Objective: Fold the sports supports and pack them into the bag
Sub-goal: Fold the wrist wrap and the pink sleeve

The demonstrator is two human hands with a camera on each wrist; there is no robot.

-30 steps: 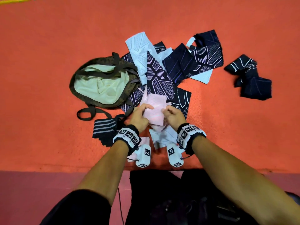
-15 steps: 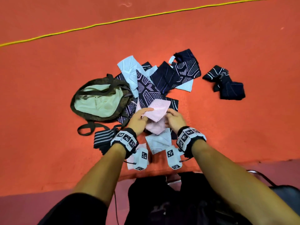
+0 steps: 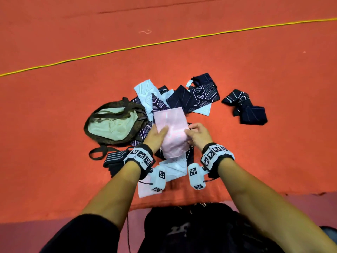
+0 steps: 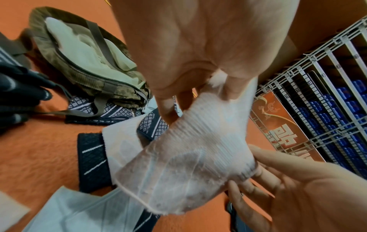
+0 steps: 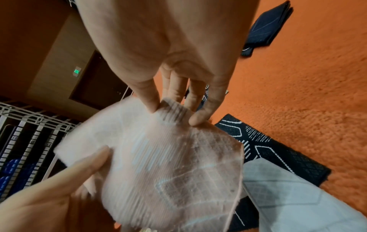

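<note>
A pale pink knitted support (image 3: 171,132) is held up in the air between both hands, above a heap of supports. My left hand (image 3: 156,135) grips its left edge, thumb on top and fingers underneath. My right hand (image 3: 197,133) pinches its right edge (image 5: 172,113) between thumb and fingertips. In the left wrist view the pink support (image 4: 190,157) hangs open and stretched between the hands. The olive bag (image 3: 113,123) lies open to the left with its pale lining showing. Dark patterned supports (image 3: 202,94) and white supports (image 3: 145,92) lie in the heap behind.
Two folded dark supports (image 3: 246,108) lie apart on the orange mat at right. A dark striped wrap (image 3: 114,158) sits by my left wrist, a white support (image 3: 175,166) under the hands. A yellow cord (image 3: 164,42) crosses the mat far off. A wire rack (image 4: 321,97) stands beyond.
The pink support has been lifted off the heap and opened out to its full length between my hands. The head view has tilted up, showing more of the mat and the cord.
</note>
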